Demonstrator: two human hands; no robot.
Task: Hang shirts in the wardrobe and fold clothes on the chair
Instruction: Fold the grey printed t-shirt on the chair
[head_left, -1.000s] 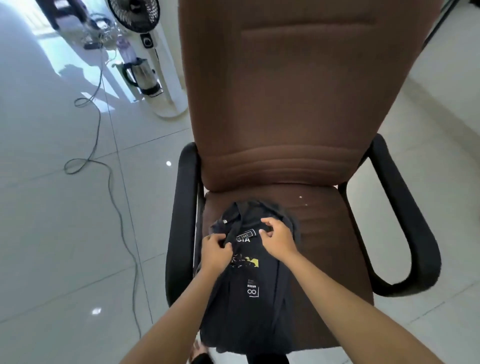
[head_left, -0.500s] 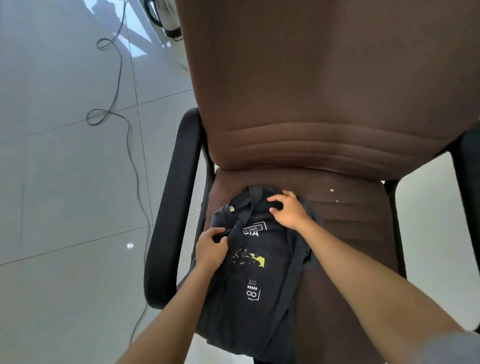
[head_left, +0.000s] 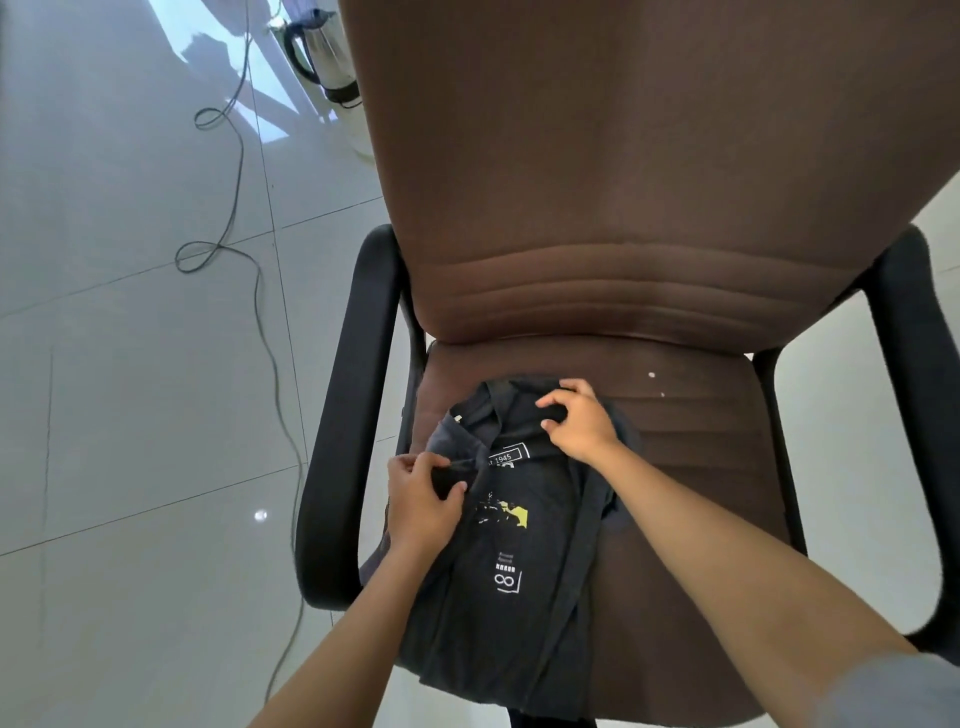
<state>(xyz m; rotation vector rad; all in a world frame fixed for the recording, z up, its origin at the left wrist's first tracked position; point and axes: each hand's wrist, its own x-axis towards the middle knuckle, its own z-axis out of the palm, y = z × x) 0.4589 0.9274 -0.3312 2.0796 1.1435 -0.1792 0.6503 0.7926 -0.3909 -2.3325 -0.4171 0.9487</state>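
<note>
Cable loops over the tiled floor at far left, kettle behind it, both well apart from the work. Chair is brown with black armrests; left armrest sits just beside the shirt's edge.

Dark shirt lies on the left half of the seat, sides already folded in, printed front up, hem hanging over the front lip of the seat.

Left hand: fingers and thumb curled, pinching a fold of fabric near the left shoulder. Right hand: fingers curled on the collar area at the top, pinching cloth there, thumb tucked under.

Risks, as judgement:
- hem overhangs the seat front, so lifting the top to fold it down may let the whole shirt slide off toward the floor
- the left pinch takes a small bunch, so the folded-in side could pull open and leave a crooked fold
- shirt sits close to the left armrest gap; a sideways tug could drop an edge into it
- uneven pull between the two hands would skew the collar line
</note>
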